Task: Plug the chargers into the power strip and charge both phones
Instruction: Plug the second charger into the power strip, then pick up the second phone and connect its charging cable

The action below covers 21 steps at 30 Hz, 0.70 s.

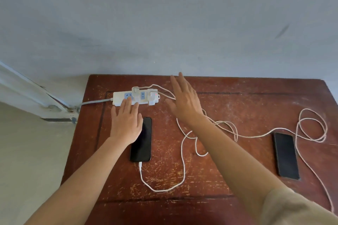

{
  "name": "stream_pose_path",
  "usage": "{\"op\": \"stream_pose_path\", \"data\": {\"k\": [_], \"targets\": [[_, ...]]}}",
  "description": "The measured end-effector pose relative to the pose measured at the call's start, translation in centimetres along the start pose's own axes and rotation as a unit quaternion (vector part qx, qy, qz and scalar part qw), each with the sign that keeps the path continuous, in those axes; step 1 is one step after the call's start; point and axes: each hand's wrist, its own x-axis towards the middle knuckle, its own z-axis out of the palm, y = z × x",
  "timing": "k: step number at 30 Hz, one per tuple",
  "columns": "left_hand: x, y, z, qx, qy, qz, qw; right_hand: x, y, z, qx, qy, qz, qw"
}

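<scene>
Bare and flat, the left hand (126, 124) lies palm down with fingers spread, holding nothing; its fingertips touch the near edge of the strip (136, 97) at its 12 o'clock, and I judge it is there to pin the strip so it cannot slide while plugs go in. The heel of that hand covers the top corner of the left phone (141, 140), which lies screen up just beside it at 4 o'clock. A white plug (140, 165) sits in that phone's near end, so this one looks connected.

The right hand (184, 99) hovers above the table (247, 107), open wide, fingers pointing to 12 o'clock, gripping nothing. It hangs just right of the strip, over the cords that leave the two chargers (144, 92) seated in the sockets. A small red light shows on the right charger.

Outward from it, at 4 o'clock, the cables (226, 128) cross and loop in a loose tangle. The right phone (286, 155) lies well apart, dark, with a cord running past both its sides; I cannot tell whether any plug is in it. That tangle is what I would expect to snag if the second cord needs drawing over. The strip's grey lead (95, 102) runs off the table at 9 o'clock.
</scene>
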Motion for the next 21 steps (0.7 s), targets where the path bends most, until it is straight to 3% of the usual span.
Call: {"op": "stream_pose_path", "data": {"k": [2, 5, 14, 17, 21], "targets": [[-1.6, 2.3, 0.2, -0.020, 0.043, 0.017, 0.999, -4.5, 2.5, -0.4, 0.009, 0.035, 0.056, 0.998], [-3.0, 7.0, 1.4, -0.043, 0.048, 0.053, 0.997, -11.8, 7.0, -0.5, 0.005, 0.028, 0.155, 0.988], [-6.7, 23.9, 6.6, -0.057, -0.081, 0.269, 0.958, -30.8, 16.2, -1.2, 0.043, 0.033, 0.447, 0.893], [-7.9, 28.9, 7.8, -0.040, -0.121, 0.315, 0.941, -34.8, 18.5, -1.9, 0.060, 0.050, 0.498, 0.864], [-9.2, 34.1, 9.8, -0.010, -0.153, 0.337, 0.929, -37.2, 22.4, -2.2, 0.081, 0.061, 0.513, 0.853]]}}
